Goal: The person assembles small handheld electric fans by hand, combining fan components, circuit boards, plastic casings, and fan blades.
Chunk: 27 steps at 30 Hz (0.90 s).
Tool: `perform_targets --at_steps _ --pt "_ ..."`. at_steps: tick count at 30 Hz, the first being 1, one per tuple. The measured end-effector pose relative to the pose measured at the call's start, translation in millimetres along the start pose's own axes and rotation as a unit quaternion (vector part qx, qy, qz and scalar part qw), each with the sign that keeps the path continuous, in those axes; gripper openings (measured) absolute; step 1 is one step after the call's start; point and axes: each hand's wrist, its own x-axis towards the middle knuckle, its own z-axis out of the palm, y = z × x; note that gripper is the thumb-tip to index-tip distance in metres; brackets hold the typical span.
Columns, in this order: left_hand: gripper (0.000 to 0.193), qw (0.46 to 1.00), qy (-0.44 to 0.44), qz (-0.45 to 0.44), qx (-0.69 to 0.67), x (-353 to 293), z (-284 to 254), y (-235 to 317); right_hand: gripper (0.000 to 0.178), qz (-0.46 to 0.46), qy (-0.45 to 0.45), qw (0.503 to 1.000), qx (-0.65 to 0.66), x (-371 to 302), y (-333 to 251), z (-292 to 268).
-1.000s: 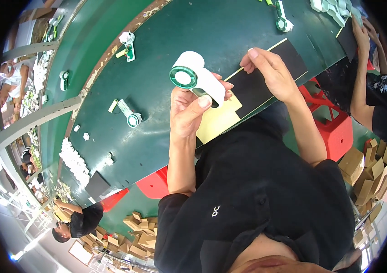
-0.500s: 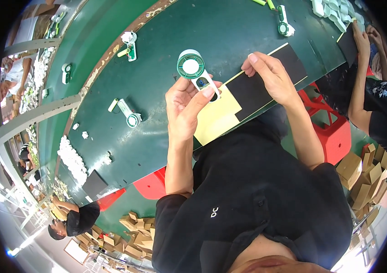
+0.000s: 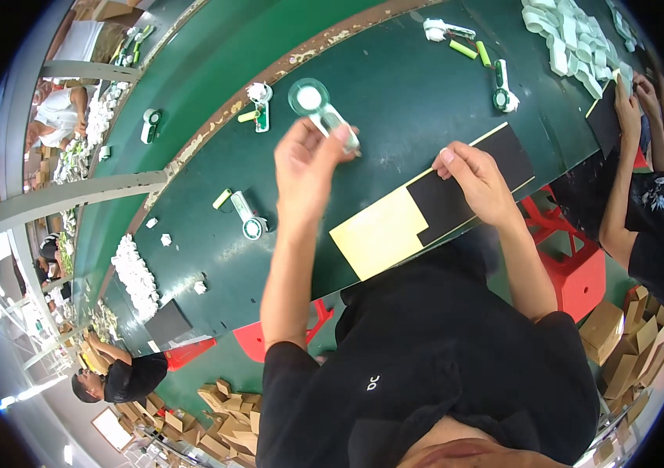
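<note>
My left hand (image 3: pixel 304 156) grips a handheld fan (image 3: pixel 310 98) by its white handle, thumb across it. The fan's round green head with a white centre points up and left, slightly blurred, above the green table. My right hand (image 3: pixel 472 181) is closed with thumb and fingers pinched together, over the far edge of a black sheet (image 3: pixel 450 201); whatever the fingertips hold is too small to tell. The sheet's yellow backing (image 3: pixel 382 234) shows at its left part, where black has been removed.
On the green table (image 3: pixel 394 101) lie more fans with batteries, one at left (image 3: pixel 247 218), one at far left (image 3: pixel 262 109), one at right (image 3: pixel 501 86). White parts (image 3: pixel 135 277) are piled at left, pale rings (image 3: pixel 570 39) at far right. Co-workers sit on both sides; a red stool (image 3: pixel 573 273) stands right.
My left hand has carried the fan away from the sheet, toward the far left. The right-hand fingers have drawn together. The view has shifted a little, revealing another fan at the far edge.
</note>
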Motion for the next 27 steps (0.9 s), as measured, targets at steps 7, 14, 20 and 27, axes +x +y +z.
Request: perform_targets --at_steps 7,14,20,27 --pt "0.05 0.911 0.197 0.073 0.354 193 -93 19 0.023 0.012 -0.031 0.997 -0.066 -3 -14 4" --pt "0.086 0.767 0.177 -0.059 0.614 346 -133 16 0.013 -0.033 0.001 0.991 -0.128 -8 -22 3" --pt "0.084 0.743 0.133 -0.038 0.655 359 -153 -13 0.015 -0.056 -0.028 0.988 -0.144 5 -20 3" --pt "0.068 0.757 0.13 0.134 0.625 225 -132 -1 0.016 -0.084 -0.055 0.982 -0.162 17 -20 6"
